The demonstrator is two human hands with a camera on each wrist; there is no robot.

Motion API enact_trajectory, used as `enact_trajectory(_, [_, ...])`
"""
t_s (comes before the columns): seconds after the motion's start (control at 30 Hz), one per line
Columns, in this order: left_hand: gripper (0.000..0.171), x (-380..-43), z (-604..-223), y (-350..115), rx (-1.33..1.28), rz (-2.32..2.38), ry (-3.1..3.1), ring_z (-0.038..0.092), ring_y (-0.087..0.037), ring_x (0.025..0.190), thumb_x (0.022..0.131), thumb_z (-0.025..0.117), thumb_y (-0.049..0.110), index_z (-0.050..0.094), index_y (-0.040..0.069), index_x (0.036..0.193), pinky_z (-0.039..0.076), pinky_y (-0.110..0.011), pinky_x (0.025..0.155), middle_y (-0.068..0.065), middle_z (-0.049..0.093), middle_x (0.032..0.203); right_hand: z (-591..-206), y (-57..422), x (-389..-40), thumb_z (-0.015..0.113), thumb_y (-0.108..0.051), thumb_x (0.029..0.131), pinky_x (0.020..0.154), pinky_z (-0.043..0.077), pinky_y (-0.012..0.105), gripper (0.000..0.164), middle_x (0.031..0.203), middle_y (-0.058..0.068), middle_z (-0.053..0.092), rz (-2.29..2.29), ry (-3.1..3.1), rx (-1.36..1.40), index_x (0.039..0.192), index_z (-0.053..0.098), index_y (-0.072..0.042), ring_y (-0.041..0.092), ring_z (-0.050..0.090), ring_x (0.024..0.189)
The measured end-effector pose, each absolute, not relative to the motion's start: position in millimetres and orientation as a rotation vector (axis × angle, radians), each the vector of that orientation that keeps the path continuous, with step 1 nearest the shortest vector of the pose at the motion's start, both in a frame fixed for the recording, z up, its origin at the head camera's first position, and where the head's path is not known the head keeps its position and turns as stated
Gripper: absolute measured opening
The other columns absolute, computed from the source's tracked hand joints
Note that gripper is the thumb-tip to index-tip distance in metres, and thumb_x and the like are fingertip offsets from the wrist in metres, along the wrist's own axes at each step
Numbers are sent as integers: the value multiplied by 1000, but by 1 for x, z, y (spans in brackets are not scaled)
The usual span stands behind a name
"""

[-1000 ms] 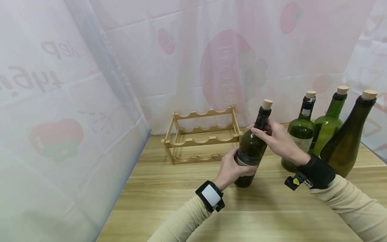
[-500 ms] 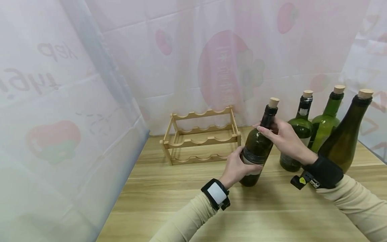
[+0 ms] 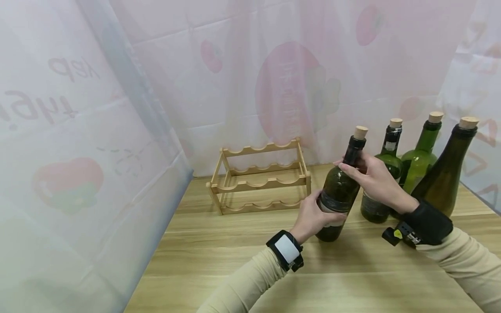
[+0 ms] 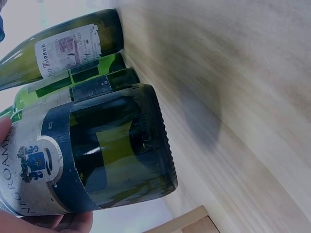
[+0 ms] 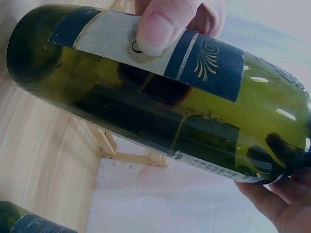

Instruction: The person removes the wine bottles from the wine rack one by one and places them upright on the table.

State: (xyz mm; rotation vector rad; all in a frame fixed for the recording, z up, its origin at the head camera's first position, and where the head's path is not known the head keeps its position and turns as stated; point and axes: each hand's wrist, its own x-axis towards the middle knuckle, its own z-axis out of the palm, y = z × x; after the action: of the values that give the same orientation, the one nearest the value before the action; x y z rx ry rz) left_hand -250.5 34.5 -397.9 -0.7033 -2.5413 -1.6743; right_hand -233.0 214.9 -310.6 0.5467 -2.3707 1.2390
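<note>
A dark green wine bottle [image 3: 339, 191] with a cork [image 3: 360, 132] in its mouth leans slightly right, neck up. My left hand [image 3: 315, 217] grips its lower body over the label; in the right wrist view the left thumb [image 5: 158, 34] lies on that label. Around the base of the neck curl the fingers of my right hand [image 3: 377, 180]. In the left wrist view the bottle's base [image 4: 158, 138] hangs off the tabletop, its shadow apart from it. Left of the bottle stands a wooden wine rack [image 3: 260, 184] with scalloped rails and no bottles in it.
Three more corked bottles stand at the right: a green bottle [image 3: 389, 163], a lighter green bottle [image 3: 420, 158] and a tall brownish bottle [image 3: 442, 174]. My right forearm passes in front of them. A printed curtain [image 3: 219, 100] borders the wooden table [image 3: 219, 261] behind and at left.
Both hands have carried the bottle a little to the right, away from the rack and closer to the standing bottles. The grip looks the same, and the view has shifted slightly.
</note>
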Motion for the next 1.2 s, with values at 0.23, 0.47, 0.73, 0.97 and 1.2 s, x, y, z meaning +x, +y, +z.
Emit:
enact_trajectory(0.23, [61,-250,-398,42,-700,-1697,-2546,58,0,83,63,91,24,62,21,116,48,-18,76,7,67,98,-310,221,-230,56,-14,98,77,45,4,25,111,17,68,1179,-2363,560,119,58,-2,-14,59,91])
enact_trajectory(0.47, [61,-251,-397,53,-690,-1688,-2544,58,0,82,62,91,24,63,19,115,48,-17,76,7,67,97,-310,227,-229,56,-16,98,76,47,5,24,112,16,69,1187,-2361,487,119,58,-4,-12,61,90])
enact_trajectory(0.73, [60,-250,-398,63,-707,-1720,-2544,58,1,83,61,92,24,64,18,114,48,-17,76,7,69,97,-311,236,-225,55,-17,98,76,47,6,25,113,15,68,1187,-2379,471,120,58,-5,-10,61,90])
enact_trajectory(0.97, [60,-251,-398,69,-725,-1730,-2541,58,2,84,62,91,25,63,21,115,48,-17,76,11,67,98,-310,240,-224,55,-17,98,76,47,5,24,114,16,68,1176,-2384,443,119,57,-5,-13,60,90])
enact_trajectory(1.2, [61,-249,-397,75,-711,-1749,-2547,58,2,85,63,91,24,63,21,116,48,-16,77,10,68,99,-309,243,-223,58,-19,97,76,46,5,25,114,13,69,1182,-2404,401,120,58,-9,-14,60,91])
